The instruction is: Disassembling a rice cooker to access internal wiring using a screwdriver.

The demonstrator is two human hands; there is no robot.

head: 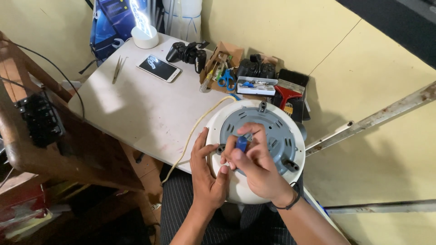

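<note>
Holding a blue-handled screwdriver (241,144) over the upturned cooker base (254,149) on my lap.

My right hand (256,168) had its grip closed around the screwdriver's handle, tip down on the grey bottom plate (277,131). My left hand (206,170) lay open against the white rim, fingers curved along it, clasping nothing. A cream cord (193,131) ran from the cooker across the tabletop (136,109). Farther off lay a phone (159,68), a black game controller (187,53), blue scissors (226,78) and a red-handled brush (286,94).
</note>
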